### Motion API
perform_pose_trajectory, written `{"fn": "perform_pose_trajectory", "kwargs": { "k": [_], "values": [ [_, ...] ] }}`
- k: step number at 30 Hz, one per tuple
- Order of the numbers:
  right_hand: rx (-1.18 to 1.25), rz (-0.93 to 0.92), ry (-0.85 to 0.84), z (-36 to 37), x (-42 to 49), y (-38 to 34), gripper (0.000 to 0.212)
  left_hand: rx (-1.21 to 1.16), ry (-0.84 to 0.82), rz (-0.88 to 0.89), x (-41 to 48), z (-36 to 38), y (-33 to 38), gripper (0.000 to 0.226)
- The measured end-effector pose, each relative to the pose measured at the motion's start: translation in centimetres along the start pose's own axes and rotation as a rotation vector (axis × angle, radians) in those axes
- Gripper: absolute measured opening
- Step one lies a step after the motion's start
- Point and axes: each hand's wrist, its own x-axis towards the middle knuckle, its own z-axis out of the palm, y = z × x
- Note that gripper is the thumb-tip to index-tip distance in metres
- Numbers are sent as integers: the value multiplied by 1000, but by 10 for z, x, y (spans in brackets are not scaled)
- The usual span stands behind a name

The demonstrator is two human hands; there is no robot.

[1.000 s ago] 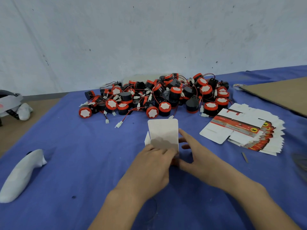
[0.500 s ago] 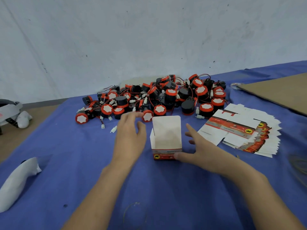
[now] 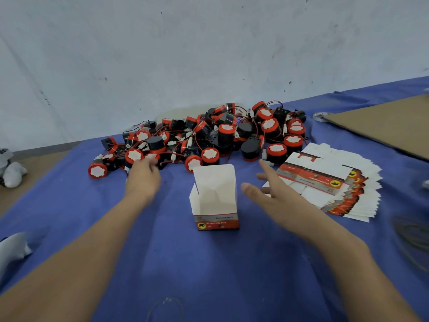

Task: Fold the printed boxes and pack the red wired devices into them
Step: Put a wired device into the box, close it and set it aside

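box (image 3: 214,201) now stands folded, open top up, mid-desk (image 3: 209,275), right hand (image 3: 274,194) has let go and hovers spread just beside it, left hand (image 3: 144,177) has moved out to the near edge of the red device pile (image 3: 209,138), grip lost in blur, so packing looks next

left hand (image 3: 143,180): fingertips blurred | folded box (image 3: 214,201): print unreadable | cardboard sheet (image 3: 392,126): cut by right edge

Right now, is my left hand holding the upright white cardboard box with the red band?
No, the left hand is at the red wired devices, apart from the cardboard box.
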Motion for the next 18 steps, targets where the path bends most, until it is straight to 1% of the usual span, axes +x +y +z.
{"fn": "perform_pose_trajectory", "kwargs": {
  "k": [2,6,8,10,11,12,14,16,18],
  "values": [
    [24,-39,69,-3,-2,-2,84,-124,142,109,-1,-23,34,36],
    [56,-152,274,-6,-11,-14,66,-212,373,358,-11,-83,102,30],
    [127,-242,375,-4,-20,-28,55,-242,526,457,-29,-114,123,29],
    [245,-340,404,1,-31,-46,44,-313,639,526,-53,-137,135,29],
    [318,-368,382,5,-37,-55,40,-343,656,544,-65,-144,139,29],
    [393,-384,336,9,-43,-64,41,-357,641,542,-78,-147,142,28],
    [500,-400,217,22,-53,-75,51,-370,543,498,-100,-144,145,28],
    [496,-402,143,36,-59,-79,56,-390,450,452,-116,-135,145,28],
    [466,-387,102,46,-62,-79,56,-404,400,436,-126,-130,144,28]
  ]
}}
